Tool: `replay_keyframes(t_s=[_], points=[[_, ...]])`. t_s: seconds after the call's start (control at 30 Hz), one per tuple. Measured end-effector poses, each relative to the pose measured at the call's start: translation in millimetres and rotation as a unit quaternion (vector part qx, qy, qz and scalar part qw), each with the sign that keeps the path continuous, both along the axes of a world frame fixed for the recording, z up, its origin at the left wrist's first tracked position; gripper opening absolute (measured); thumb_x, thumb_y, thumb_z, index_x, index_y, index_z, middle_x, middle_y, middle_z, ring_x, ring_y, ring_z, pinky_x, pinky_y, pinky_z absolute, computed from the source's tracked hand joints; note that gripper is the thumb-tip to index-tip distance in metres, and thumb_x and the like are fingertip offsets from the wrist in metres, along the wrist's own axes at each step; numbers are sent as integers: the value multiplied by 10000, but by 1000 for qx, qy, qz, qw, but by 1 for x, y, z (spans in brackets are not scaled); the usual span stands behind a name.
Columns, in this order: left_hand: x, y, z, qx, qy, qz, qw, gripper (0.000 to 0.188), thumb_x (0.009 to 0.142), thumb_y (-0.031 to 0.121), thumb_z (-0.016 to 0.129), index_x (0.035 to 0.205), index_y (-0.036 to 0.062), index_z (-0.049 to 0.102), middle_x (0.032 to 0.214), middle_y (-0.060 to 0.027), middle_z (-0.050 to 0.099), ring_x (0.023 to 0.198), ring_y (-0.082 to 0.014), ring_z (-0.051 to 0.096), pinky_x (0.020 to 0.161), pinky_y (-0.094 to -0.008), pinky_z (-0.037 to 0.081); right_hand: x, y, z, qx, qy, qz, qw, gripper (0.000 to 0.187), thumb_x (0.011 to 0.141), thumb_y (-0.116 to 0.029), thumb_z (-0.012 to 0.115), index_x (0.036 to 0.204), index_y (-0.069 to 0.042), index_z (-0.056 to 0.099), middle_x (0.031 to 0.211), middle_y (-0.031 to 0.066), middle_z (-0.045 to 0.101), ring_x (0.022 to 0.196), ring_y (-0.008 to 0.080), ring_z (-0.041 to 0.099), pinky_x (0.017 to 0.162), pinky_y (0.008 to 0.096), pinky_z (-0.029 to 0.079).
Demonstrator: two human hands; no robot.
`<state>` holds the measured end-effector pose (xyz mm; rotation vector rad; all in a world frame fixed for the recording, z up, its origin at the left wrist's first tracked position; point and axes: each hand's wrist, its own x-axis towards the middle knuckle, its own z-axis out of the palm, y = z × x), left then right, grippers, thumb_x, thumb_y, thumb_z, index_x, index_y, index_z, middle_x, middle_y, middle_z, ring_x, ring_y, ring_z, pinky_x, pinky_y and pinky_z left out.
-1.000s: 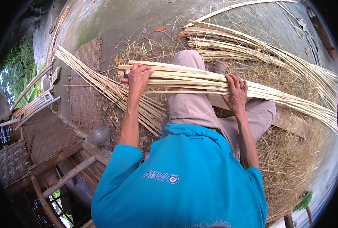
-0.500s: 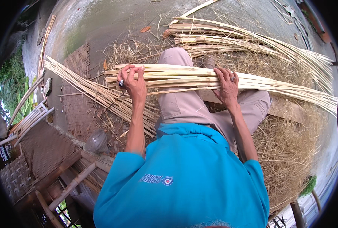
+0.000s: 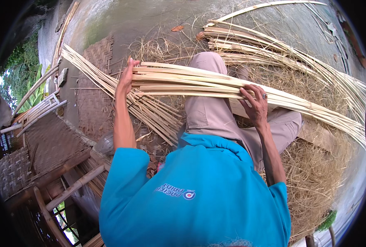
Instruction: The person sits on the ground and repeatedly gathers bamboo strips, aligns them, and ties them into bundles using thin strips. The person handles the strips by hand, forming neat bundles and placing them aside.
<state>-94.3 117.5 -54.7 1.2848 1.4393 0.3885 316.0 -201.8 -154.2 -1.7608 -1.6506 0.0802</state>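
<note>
A bundle of long pale bamboo strips (image 3: pixel 191 78) lies across my lap, its even ends at the left and its far ends fanning out to the right. My left hand (image 3: pixel 126 79) stands upright against those left ends, palm toward them and fingers stretched rather than wrapped round. Farther along, my right hand (image 3: pixel 258 106) holds the strips near my raised knee, fingers over the top and a ring showing. The right thumb is partly hidden.
A second strip bundle (image 3: pixel 273 47) lies beyond my legs, and a third (image 3: pixel 96 78) slants along the left. Dry shavings (image 3: pixel 310 173) heap up on the right. A woven mat (image 3: pixel 94 94) and a bamboo-framed structure (image 3: pixel 76 185) are to the left.
My left hand has come off the top of the strips and moved left to their ends, its fingers straightened. The right hand keeps its hold with changed finger placement.
</note>
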Motion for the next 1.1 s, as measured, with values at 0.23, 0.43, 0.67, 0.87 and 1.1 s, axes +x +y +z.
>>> replay_keyframes(t_s=[0.23,0.43,0.67,0.87,1.1], points=[[7,-8,0,-72,-151,-6,986,618,1091,518,271,1476,67,449,1337,-228,618,1255,-303,599,1084,-457,507,-8,17,7,30,13,-9,999,324,799,-114,800,1112,-144,721,1050,44,623,974,268,591,859,427,458],[19,-18,-1,-113,-184,-17,976,631,1089,535,253,1481,79,446,1353,-200,604,1233,-278,607,1041,-424,540,-9,15,-4,12,27,5,1000,313,816,-104,781,1121,-130,718,1003,59,628,917,263,595,841,421,454],[28,-16,-7,-112,-127,-66,983,733,1036,668,242,1481,134,474,1314,-183,618,1204,-276,630,970,-414,587,-14,19,7,13,61,5,998,270,835,-117,770,1101,-125,726,1028,51,650,931,255,615,840,418,465],[31,-36,-8,-4,6,-12,1000,732,1027,677,314,1463,125,516,1496,-196,462,1351,-307,490,1125,-453,429,-5,3,16,-7,13,-16,1000,240,839,-164,782,1075,-138,749,1034,35,660,934,247,622,823,400,485],[36,-54,-15,100,7,-21,995,676,1052,608,357,1474,96,487,1483,-181,481,1371,-281,464,1146,-406,375,-16,32,31,22,63,-13,998,196,847,-185,790,1030,-130,749,1010,28,655,907,242,625,782,384,494]])
